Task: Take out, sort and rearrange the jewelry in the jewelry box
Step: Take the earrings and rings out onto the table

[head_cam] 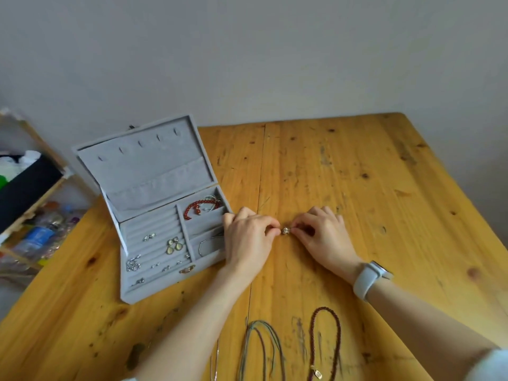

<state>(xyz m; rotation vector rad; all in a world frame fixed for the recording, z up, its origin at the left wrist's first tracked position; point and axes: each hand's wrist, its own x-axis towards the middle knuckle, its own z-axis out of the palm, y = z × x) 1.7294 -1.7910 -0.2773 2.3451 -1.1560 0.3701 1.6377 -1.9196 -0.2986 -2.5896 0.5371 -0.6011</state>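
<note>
An open grey velvet jewelry box (154,290) stands on the left of the wooden table (384,188). A red bead bracelet (200,207) lies in its back right compartment, a thin chain (204,244) in the front right one, and several earrings (173,245) and rings sit in the ring rows. Just right of the box, my left hand (247,237) and my right hand (323,235) pinch a small silver bead charm (286,230) between their fingertips, low over the table. The string it hangs on is too thin to make out.
Near the table's front edge lie a grey-green cord necklace (259,347), a dark red braided necklace (325,342) with a gold pendant, and a thin silver chain (215,364). A wooden shelf (35,193) with plastic bottles stands left of the table. A white watch (369,279) is on my right wrist.
</note>
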